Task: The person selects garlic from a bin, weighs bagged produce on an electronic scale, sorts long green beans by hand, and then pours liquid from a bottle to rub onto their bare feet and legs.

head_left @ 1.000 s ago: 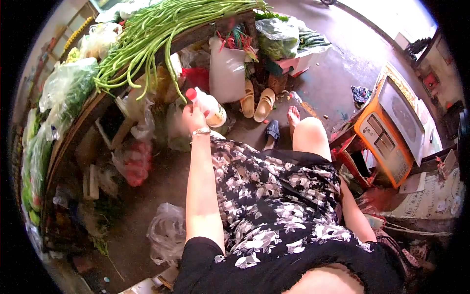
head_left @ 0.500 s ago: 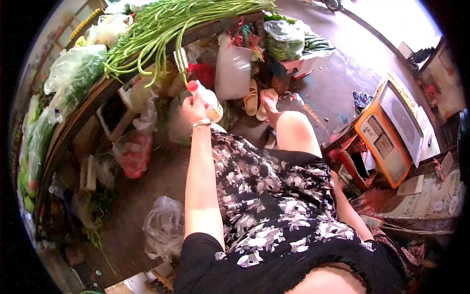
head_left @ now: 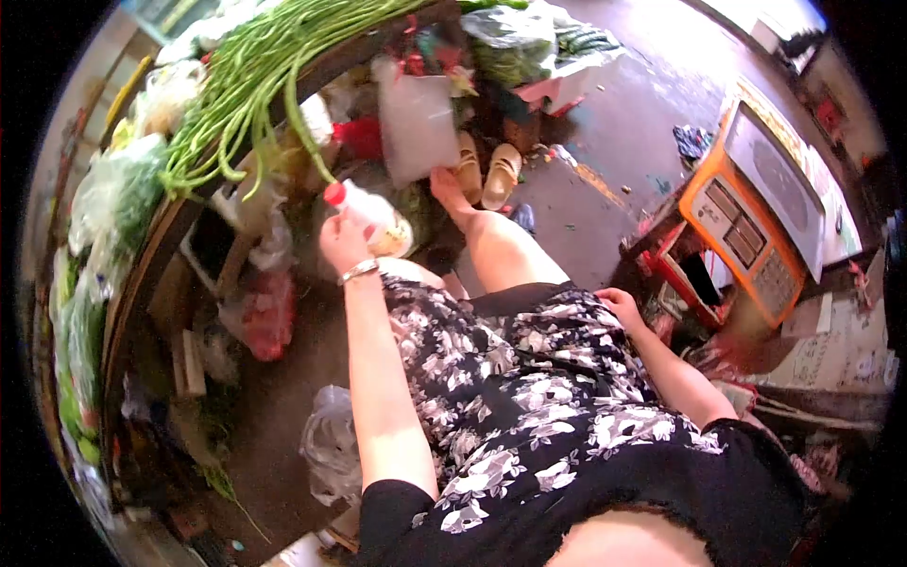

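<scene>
My left hand (head_left: 346, 244) is closed around a translucent plastic bottle (head_left: 376, 223) with a red cap and a printed label. The bottle leans, its cap toward the upper left, just below the hanging ends of long green beans (head_left: 253, 90). My right hand (head_left: 619, 307) lies at the side of my black-and-white floral clothing (head_left: 529, 402), its fingers loosely extended and holding nothing that I can see. Beyond my knee, a bare foot (head_left: 452, 192) is beside a pair of tan sandals (head_left: 502, 177).
A vegetable stand curves along the left, with bagged greens (head_left: 123, 189) on it. Below are a red bag (head_left: 269, 317) and a clear plastic bag (head_left: 331, 444). To the right is an orange-framed weighing scale (head_left: 737, 227). Bagged vegetables (head_left: 510, 42) stand at the top.
My right hand has come up from beside my thigh to my clothing. My foot has come off the sandal and moved left. My left hand still grips the bottle as the view shifts.
</scene>
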A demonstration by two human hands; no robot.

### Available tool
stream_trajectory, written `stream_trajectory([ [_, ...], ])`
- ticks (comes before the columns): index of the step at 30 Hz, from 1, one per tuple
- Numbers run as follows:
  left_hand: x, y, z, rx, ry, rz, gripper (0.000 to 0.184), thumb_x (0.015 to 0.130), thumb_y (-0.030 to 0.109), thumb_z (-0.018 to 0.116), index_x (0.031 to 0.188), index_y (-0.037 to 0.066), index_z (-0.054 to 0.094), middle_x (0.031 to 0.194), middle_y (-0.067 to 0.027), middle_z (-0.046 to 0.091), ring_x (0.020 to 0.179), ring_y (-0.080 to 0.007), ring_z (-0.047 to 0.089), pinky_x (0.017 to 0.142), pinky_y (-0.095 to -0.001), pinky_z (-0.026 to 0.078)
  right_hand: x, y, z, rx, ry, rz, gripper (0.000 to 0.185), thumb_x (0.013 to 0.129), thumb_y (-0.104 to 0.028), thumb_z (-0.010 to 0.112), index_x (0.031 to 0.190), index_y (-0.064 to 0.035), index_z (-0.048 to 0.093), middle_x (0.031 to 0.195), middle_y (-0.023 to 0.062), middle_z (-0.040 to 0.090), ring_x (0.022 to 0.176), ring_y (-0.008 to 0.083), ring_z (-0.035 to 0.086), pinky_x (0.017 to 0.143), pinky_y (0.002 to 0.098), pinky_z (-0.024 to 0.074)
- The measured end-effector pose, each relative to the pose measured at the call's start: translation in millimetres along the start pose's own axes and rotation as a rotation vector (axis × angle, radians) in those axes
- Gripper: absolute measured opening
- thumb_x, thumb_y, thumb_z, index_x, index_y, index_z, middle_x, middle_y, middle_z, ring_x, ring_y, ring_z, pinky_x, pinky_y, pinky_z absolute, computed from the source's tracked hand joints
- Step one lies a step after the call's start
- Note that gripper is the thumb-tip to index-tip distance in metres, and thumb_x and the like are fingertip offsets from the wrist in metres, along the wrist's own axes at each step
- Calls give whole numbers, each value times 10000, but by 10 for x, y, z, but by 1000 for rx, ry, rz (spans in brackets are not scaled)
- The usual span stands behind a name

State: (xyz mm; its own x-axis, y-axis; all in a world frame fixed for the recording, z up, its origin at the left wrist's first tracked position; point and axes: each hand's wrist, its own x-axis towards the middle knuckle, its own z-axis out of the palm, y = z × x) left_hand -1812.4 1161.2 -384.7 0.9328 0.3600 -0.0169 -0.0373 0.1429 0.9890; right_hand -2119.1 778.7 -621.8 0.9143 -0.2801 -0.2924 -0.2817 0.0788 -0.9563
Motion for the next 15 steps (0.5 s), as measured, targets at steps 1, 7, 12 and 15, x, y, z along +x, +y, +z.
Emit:
stream_trajectory([
  [1,21,-10,-17,-59,-25,-16,138,903,103,588,875,-30,561,834,-54,545,709,-162,573,542,-300,582,-35,-62,31,-67,47,24,190,827,-102,657,981,10,669,904,52,677,813,109,604,752,254,490],
  [7,187,29,19,26,-63,-40,156,907,88,579,997,-33,535,961,-113,617,805,-203,620,608,-343,586,-229,-134,-8,-149,170,176,186,816,-141,666,954,-16,677,865,29,664,787,92,586,715,241,475],
  [12,164,66,49,57,-157,-49,131,918,113,579,936,-3,522,832,-66,573,775,-195,617,623,-368,593,-446,153,-83,-134,307,271,198,799,-154,691,933,-10,674,841,39,674,749,110,605,689,262,484],
  [15,174,85,53,69,-167,-59,121,919,113,577,924,5,522,815,-57,565,766,-192,616,623,-369,593,-481,312,-158,-180,338,330,186,795,-140,693,927,-11,670,847,50,676,745,119,610,675,269,489],
])
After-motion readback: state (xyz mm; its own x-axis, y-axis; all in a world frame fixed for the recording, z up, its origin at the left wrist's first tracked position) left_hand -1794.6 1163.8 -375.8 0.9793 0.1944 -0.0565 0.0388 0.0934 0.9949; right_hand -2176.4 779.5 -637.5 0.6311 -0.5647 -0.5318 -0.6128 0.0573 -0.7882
